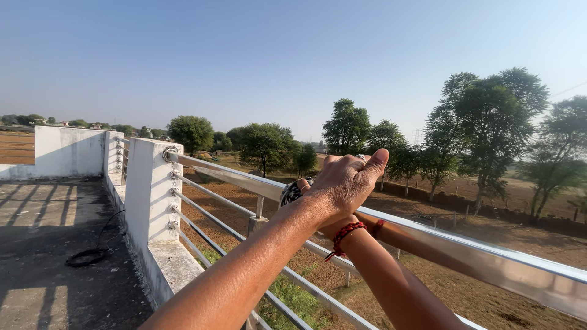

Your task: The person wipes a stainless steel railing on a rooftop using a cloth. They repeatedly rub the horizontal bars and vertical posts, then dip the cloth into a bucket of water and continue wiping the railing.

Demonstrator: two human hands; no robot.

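Observation:
My left hand point(347, 181) is raised at the top steel rail point(465, 250) of a rooftop railing, with the thumb pointing up and the fingers curled away from me. It lies over my right hand point(304, 184), which is mostly hidden beneath it. My right wrist wears a red thread bracelet point(343, 234). A black-and-white patterned cloth point(291, 193) shows at the rail by my right fingers, which seem closed on it. My forearms cross in front of me.
The railing has several horizontal steel bars point(211, 195) fixed to a white concrete post point(147, 189). A low white wall point(67, 151) bounds the roof at the left. A black cable coil point(85, 256) lies on the roof floor. Fields and trees lie beyond.

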